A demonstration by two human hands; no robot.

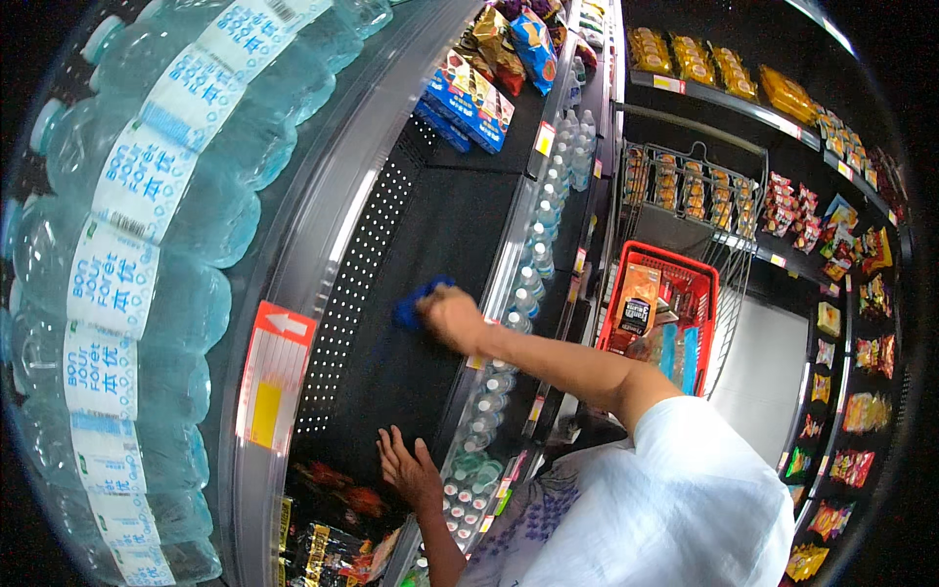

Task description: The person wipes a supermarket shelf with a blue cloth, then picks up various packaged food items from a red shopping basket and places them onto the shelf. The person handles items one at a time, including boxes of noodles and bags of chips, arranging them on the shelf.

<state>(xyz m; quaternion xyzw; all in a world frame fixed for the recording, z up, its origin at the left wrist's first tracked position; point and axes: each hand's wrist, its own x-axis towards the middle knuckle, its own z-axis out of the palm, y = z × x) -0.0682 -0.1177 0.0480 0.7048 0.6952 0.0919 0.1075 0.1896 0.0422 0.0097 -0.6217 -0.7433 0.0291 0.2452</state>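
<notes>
1. Basically, the wiping of the shelf (460,215) is judged to be under way; completion isn't shown.
2. Cloth (409,310): blue, bunched under the right hand (455,318), set about midway along the dark stretch of shelf.
3. Right hand: closed over the cloth, arm reached out across the shelf's front edge. Finger detail is lost to blur.
4. Left hand (409,470): spread wide, nothing held, at the lower end of that stretch. Whether the shelf is touched by it can't be told.
5. Done so far: the stretch between boxes (469,103) and packs (328,553) has been left free of stock. Wiped and unwiped parts can't be told apart; no edge or streak is shown.
6. Left, as judged: the rest of the deck, maybe the perforated back panel (367,259).
7. Boxes and packs are sat at either end, clear of the cloth.
</notes>
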